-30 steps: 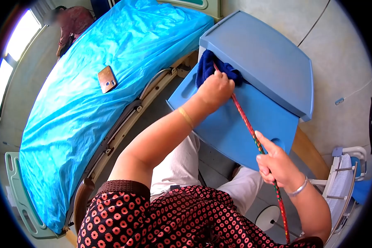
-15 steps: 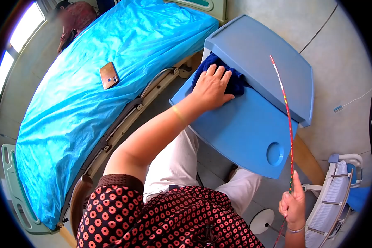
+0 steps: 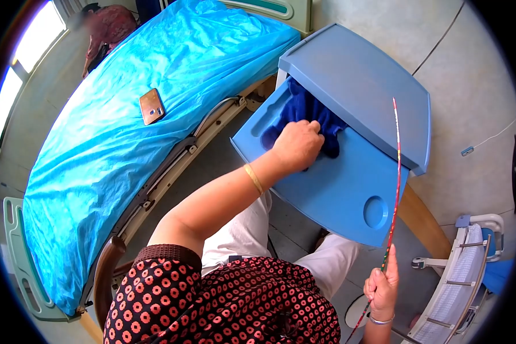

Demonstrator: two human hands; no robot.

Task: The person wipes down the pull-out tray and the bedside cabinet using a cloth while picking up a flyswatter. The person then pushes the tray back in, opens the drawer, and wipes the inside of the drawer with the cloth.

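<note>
My left hand (image 3: 299, 144) is closed on a dark blue cloth (image 3: 305, 106), bunched with several folds. The cloth lies on a light blue pull-out board (image 3: 332, 198), which has a round recess, and its far edge meets the blue cabinet top (image 3: 361, 86). At the lower right my right hand (image 3: 382, 289) grips a thin red patterned rod (image 3: 398, 166), index finger stretched along it. The rod points upward with a slight bend, passing in front of the board's right edge and the cabinet. Its lower end runs down past my wrist.
A bed with a bright blue sheet (image 3: 103, 172) stands at left, a phone (image 3: 152, 106) on it. Another person (image 3: 113, 26) is beyond the bed. A folded white bed frame (image 3: 456, 286) is at lower right. A wooden armrest (image 3: 108, 275) is by my left side.
My left hand has gone from lying spread on the cloth to gripping it, and the cloth is now more spread out. My right hand and the rod have moved left and slightly down.
</note>
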